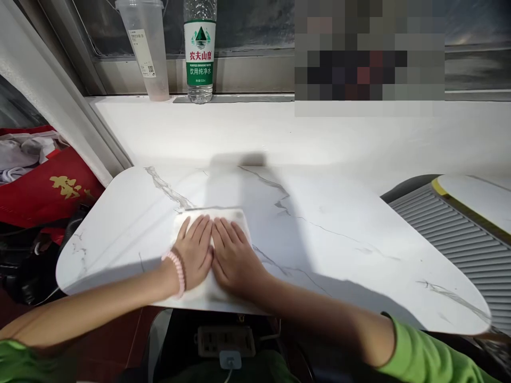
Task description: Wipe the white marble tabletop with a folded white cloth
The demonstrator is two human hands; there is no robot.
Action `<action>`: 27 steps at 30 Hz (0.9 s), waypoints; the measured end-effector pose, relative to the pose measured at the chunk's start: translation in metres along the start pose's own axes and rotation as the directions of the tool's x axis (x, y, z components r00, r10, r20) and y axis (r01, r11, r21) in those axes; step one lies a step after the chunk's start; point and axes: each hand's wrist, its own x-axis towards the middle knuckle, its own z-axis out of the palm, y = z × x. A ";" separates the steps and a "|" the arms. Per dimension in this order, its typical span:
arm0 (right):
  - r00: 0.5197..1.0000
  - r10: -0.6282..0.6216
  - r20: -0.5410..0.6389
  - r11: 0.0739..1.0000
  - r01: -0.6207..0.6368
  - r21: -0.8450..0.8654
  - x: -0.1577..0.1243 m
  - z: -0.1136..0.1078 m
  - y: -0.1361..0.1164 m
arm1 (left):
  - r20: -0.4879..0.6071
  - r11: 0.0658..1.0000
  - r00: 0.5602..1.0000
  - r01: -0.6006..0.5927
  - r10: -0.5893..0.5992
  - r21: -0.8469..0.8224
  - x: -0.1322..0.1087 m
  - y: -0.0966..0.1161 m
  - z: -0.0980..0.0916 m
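Note:
A white cloth or paper sheet point(233, 214) lies flat on the white marbled table point(343, 229), close to its front edge; I cannot tell which material it is. Both palms press down on it. My left hand point(194, 250), with a pink beaded bracelet point(178, 271) at the wrist, covers the left half with fingers stretched forward. Beside it, my right hand point(235, 255) lies flat on the right half, its fingers also stretched out. The two hands nearly touch along their inner sides.
On the ledge behind the table stand a clear plastic cup point(157, 64) and a water bottle point(200, 58) with a green and white label. A red bag point(67, 181) sits at the left. A power strip point(225, 340) shows below the table's front edge.

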 end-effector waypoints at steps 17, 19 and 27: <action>0.991 0.128 0.045 0.992 -0.127 -0.017 0.196 0.065 0.052 | 0.112 0.966 0.961 0.258 -0.254 -0.022 0.120 -0.157 0.011; 0.989 0.145 0.040 0.989 -0.143 -0.033 0.198 0.070 0.054 | 0.111 0.963 0.958 0.268 -0.264 -0.017 0.122 -0.159 0.011; 0.997 -0.081 0.010 0.995 0.080 0.057 0.147 0.062 0.018 | 0.153 0.937 0.925 0.347 -0.347 0.028 0.047 -0.120 0.000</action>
